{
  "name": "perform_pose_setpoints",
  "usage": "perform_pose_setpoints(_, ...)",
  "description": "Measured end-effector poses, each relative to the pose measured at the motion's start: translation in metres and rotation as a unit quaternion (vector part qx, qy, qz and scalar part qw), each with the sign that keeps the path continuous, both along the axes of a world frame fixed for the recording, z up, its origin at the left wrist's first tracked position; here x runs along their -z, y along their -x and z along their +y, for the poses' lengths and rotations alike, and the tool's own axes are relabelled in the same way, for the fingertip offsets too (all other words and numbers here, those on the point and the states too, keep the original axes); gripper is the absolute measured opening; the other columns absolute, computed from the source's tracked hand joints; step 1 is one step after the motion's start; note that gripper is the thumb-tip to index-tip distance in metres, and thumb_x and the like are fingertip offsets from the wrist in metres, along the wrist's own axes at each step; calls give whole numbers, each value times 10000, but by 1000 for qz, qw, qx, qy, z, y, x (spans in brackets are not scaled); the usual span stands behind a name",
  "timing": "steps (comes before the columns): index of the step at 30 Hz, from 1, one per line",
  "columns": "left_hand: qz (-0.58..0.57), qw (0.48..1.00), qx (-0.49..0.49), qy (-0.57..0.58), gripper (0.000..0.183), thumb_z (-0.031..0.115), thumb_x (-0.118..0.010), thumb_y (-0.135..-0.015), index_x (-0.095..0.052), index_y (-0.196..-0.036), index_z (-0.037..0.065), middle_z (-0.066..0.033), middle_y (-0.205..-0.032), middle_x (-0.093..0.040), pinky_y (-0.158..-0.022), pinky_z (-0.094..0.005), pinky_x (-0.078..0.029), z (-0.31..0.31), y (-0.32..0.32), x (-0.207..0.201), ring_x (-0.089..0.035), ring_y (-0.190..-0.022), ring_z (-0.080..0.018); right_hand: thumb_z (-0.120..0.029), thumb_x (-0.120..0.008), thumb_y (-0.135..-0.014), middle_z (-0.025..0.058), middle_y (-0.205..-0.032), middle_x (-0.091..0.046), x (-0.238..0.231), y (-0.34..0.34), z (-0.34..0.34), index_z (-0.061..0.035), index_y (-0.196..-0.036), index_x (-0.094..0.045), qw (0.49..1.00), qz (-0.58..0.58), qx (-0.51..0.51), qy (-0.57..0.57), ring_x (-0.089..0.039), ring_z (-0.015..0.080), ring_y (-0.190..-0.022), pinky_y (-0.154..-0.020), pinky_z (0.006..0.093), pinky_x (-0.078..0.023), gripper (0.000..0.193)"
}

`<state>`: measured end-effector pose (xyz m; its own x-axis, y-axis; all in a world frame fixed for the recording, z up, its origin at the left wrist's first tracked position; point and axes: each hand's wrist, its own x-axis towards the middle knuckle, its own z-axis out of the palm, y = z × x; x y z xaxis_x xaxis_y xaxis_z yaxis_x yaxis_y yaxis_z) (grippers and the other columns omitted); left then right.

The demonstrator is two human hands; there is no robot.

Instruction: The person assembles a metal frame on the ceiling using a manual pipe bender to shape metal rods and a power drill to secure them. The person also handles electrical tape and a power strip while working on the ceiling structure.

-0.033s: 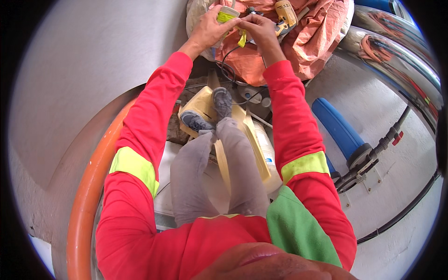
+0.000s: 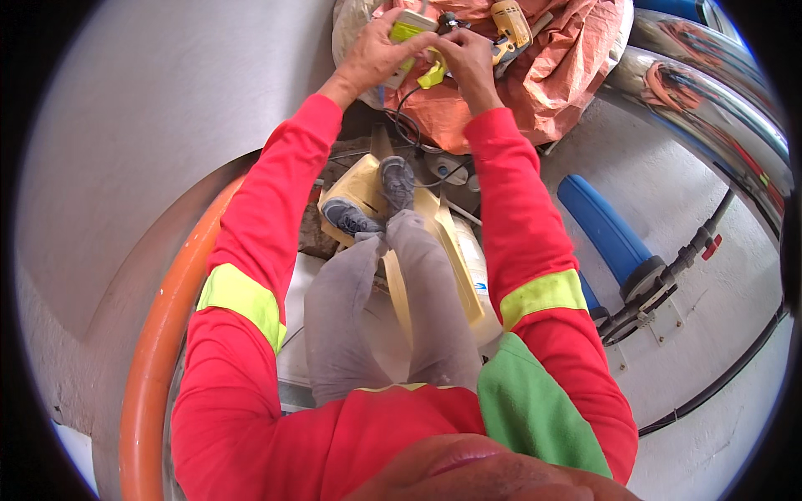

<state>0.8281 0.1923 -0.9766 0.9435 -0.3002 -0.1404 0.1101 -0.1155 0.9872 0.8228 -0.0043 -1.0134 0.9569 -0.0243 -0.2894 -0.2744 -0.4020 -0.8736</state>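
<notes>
Away in front of me, my left hand point(image 2: 373, 52) is closed round a flat, whitish piece point(image 2: 414, 18) with a bright yellow-green band across it. My right hand point(image 2: 470, 63) meets it with thumb and fingers pinched on a yellow-green strip point(image 2: 433, 75), whose loose end hangs below the fingertips. Most of the pinch is hidden by the fingers. Under both hands lies crumpled orange sheeting point(image 2: 560, 67). A yellow and black power drill point(image 2: 511, 25) rests on it, just right of my right hand.
A dark cable point(image 2: 405, 121) loops down from the sheeting. My feet stand on a yellow plastic piece point(image 2: 355, 179). An orange pipe point(image 2: 163, 334) curves along the left. At the right are a blue cylindrical housing point(image 2: 606, 230), black piping point(image 2: 693, 246) and shiny wrapped pipes point(image 2: 702, 108).
My right hand and forearm have shifted slightly left. More of the whitish piece shows below my left hand, and the strip's loose end has turned and hangs less far down.
</notes>
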Motion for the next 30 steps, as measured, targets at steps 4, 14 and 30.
perform_pose_setpoints(4,-34,993,27,106,558,538,-665,-952,-595,-1173,31,-74,-938,-707,-637,-280,-600,-21,-2,-21,-696,-725,-151,-186,-737,-848,53,-725,-702,38,29,-33,45,-876,-741,985,105,136,-20,-623,113,-597,-584,279,-503,233)
perform_pose_setpoints(14,324,856,-71,397,506,455,-412,-1082,-546,-1345,44,-134,-1153,-700,-805,-402,-601,32,9,29,-712,-955,-267,-255,-731,-941,93,-897,-607,122,2,-115,21,-1146,-586,861,194,400,-248,-589,195,-694,-632,318,-518,373)
perform_pose_setpoints(30,281,871,-192,354,478,357,-392,-1105,-483,-1419,9,-199,-1299,-635,-963,-469,-588,58,36,82,-663,-1134,-312,-306,-697,-928,150,-972,-730,118,78,-63,-29,-1269,-654,988,40,82,126,-712,227,-886,-775,353,-545,442)
